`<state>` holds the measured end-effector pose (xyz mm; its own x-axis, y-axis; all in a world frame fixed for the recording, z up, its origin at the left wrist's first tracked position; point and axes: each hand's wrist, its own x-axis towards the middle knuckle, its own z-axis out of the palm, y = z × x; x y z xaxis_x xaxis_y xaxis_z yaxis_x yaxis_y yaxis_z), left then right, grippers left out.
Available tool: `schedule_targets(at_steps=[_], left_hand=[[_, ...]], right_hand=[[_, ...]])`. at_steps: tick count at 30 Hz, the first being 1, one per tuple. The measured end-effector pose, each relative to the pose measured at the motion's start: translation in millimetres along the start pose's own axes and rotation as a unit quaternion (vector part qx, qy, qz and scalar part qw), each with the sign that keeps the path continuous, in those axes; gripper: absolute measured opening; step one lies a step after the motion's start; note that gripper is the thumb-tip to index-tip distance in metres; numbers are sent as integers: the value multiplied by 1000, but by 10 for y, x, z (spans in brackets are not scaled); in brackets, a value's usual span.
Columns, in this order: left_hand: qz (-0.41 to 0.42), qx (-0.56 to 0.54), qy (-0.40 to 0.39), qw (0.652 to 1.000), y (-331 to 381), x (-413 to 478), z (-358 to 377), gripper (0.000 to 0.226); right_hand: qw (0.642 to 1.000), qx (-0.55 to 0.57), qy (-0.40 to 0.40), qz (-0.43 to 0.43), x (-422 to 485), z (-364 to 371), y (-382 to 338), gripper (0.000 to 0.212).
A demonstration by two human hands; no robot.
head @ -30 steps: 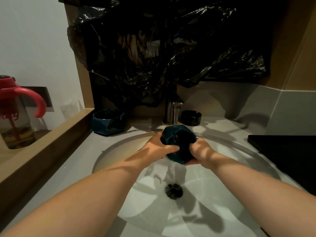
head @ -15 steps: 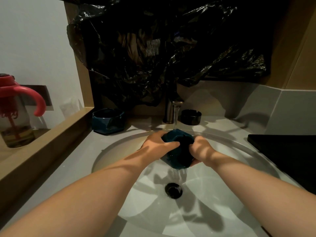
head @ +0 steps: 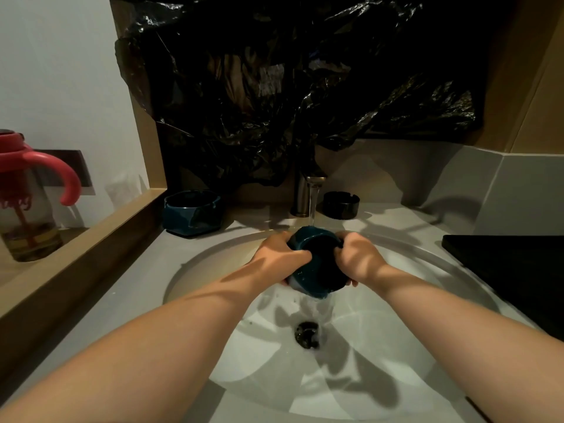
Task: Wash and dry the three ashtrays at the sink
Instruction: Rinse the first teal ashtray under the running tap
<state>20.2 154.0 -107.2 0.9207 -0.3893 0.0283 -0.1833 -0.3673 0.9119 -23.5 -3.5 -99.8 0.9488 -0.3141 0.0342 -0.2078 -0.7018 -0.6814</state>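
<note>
The teal ashtray (head: 317, 271) sits directly below the tap (head: 305, 195), held between both hands over the sink (head: 427, 303). It is tilted, with its dark hollow turned toward the person. The stream of water (head: 312, 209) from the tap lands on its upper edge, and more water spills from its lower rim toward the drain (head: 306, 334), which lies below the tap at the bottom of the basin.

The left hand (head: 279, 259) grips the ashtray's left side. Its fingers (head: 282, 239) are curled round the outer wall and its thumb lies across the near rim. The right hand (head: 361, 259) grips the opposite side, its fingers (head: 346, 244) bent and hooked over the right rim. The fingertips of both hands are hidden behind the ashtray, so how far they wrap cannot be told.

A second teal ashtray (head: 192, 212) stands upright on the grey surface (head: 137, 285) well to the left of the tap, against a wooden ledge (head: 91, 239). A black ashtray (head: 341, 204) stands just right of the tap, also on the surface.

Crumpled black plastic sheeting (head: 274, 87) hangs above and behind the tap. Far left of the tap, beyond the ledge, stands a clear bottle with a red lid and handle (head: 29, 196). A flat black object (head: 518, 270) lies to the tap's right, beside the basin.
</note>
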Motion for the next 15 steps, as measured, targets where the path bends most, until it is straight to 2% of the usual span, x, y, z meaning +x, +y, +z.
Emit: schedule_targets(at_steps=[3, 5, 7, 9, 12, 15], left_hand=[[33, -35, 23, 999, 15, 13, -10, 28], [22, -61, 15, 998, 33, 14, -23, 33], [6, -68, -8, 998, 41, 5, -12, 30], [0, -65, -8, 998, 43, -6, -8, 25], [-15, -30, 12, 999, 26, -7, -22, 35], [-7, 35, 8, 999, 29, -15, -23, 39]], right_hand=[[993, 86, 0, 81, 32, 39, -8, 21], [978, 165, -11, 130, 6, 82, -51, 22], [957, 249, -21, 150, -17, 103, -84, 18], [947, 278, -41, 158, -14, 85, -67, 17], [977, 160, -63, 123, 29, 20, 6, 18], [998, 42, -23, 29, 36, -10, 2, 14]])
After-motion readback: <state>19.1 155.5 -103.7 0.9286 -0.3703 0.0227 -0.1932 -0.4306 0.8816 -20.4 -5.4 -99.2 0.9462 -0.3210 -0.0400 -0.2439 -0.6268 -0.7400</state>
